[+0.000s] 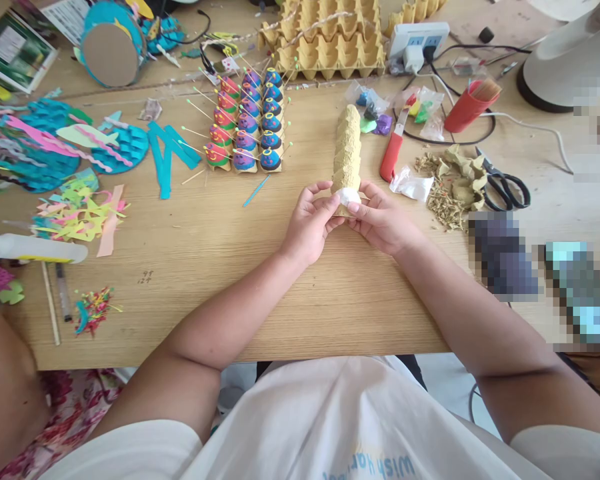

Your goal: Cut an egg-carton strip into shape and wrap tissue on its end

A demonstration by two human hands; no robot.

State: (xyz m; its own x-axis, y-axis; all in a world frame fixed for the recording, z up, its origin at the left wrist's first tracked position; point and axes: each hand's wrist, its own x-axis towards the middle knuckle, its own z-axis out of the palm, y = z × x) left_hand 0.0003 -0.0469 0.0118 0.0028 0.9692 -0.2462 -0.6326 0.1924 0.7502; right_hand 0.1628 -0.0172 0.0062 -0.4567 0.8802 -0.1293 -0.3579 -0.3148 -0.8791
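Observation:
A long strip of stacked yellow egg-carton cups (347, 143) lies on the wooden table (205, 267), pointing away from me. Both hands grip its near end, where a lump of white clay (349, 196) sits. My left hand (309, 222) pinches the left side of that end, fingers curled. From the right, my right hand (380, 220) holds it, thumb pressed on the white clay.
Rows of painted egg-cup figures with sticks (245, 127) stand behind left. A red-handled knife (394, 148), clay bags (380, 110), carton scraps (450, 187) and scissors (503, 187) lie right. Paper cut-outs (75, 210) cover the left side. Egg trays (330, 40) sit at the back.

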